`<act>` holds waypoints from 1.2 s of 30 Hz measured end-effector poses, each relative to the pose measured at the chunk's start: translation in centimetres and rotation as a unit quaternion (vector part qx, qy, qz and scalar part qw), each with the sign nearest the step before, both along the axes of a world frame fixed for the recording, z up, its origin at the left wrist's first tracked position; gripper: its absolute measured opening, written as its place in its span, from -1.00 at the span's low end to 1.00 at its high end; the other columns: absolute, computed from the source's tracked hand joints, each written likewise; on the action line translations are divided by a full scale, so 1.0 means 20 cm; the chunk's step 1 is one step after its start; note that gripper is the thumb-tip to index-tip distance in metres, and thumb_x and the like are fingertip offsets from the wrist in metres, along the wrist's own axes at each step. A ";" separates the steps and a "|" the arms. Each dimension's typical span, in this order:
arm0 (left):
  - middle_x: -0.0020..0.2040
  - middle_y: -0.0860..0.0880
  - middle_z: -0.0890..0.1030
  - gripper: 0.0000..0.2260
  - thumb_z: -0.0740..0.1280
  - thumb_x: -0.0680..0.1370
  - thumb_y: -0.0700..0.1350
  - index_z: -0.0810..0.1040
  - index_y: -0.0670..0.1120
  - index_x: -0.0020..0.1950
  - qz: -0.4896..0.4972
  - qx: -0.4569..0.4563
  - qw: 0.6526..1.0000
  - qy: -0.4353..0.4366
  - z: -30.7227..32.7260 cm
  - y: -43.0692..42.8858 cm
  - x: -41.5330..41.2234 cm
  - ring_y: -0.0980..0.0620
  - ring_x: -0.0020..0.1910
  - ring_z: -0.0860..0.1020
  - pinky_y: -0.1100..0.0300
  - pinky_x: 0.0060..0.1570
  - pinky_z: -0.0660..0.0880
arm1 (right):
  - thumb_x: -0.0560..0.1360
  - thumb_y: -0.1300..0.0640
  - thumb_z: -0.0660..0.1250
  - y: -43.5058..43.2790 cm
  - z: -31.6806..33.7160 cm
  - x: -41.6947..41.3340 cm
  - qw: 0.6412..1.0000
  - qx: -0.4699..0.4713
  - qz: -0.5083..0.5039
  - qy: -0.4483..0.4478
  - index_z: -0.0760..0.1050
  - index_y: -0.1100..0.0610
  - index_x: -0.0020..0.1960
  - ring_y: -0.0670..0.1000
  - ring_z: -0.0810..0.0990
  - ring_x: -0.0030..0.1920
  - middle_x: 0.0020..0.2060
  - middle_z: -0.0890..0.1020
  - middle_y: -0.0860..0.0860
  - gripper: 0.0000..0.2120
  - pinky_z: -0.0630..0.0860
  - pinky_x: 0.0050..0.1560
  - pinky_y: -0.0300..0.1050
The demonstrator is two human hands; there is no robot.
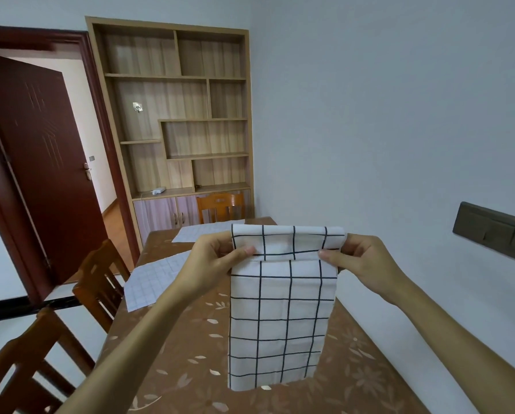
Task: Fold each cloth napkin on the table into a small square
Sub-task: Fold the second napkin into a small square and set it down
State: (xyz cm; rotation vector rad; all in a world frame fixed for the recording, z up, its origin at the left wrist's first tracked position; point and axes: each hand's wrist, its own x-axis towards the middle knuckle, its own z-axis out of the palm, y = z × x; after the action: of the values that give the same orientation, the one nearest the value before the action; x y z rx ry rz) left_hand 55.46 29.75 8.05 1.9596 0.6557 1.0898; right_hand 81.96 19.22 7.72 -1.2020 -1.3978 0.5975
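Fig. Checked napkin (280,318) held up in the air over the worktop (190,369), part-way through a fold. My left hand (211,261) and right hand (360,261) each pinch one upper corner, thumb in front and the other fingers (344,243) curled behind the cloth. The top edge rolls toward me as a short flap and the rest hangs straight down. I cannot tell whether its lower hem touches the worktop. To do this step well, I judge that I should hold both corners level and the span taut, set the hem down first, then lay the cloth over on itself, using the printed lines to keep the crease square. The fabric is thin, limp, white woven cloth with a bold dark check, a narrow rectangle as held. The worktop cover is glossy brown with pale leaves. A fine-grid napkin (151,282) lies flat at the left edge, and a far napkin (202,231) lies flat beyond, neither yet folded small
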 end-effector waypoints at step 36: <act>0.06 -0.27 0.67 -0.70 0.55 0.38 -0.24 0.69 0.02 0.07 0.048 -0.111 0.984 -0.134 0.01 0.01 0.02 -0.25 0.11 0.62 -0.04 0.14 0.63 | 0.34 -0.57 0.16 0.01 -0.01 0.01 0.993 -0.032 0.105 0.051 0.55 0.05 0.30 0.01 0.58 0.30 0.25 0.64 0.04 -0.16 0.48 0.32 -0.04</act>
State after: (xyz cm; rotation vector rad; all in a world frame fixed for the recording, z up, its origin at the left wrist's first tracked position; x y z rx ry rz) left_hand 55.86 29.96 8.28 1.5717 0.6970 1.2543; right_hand 82.25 19.34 7.50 -1.0656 -1.4367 0.8449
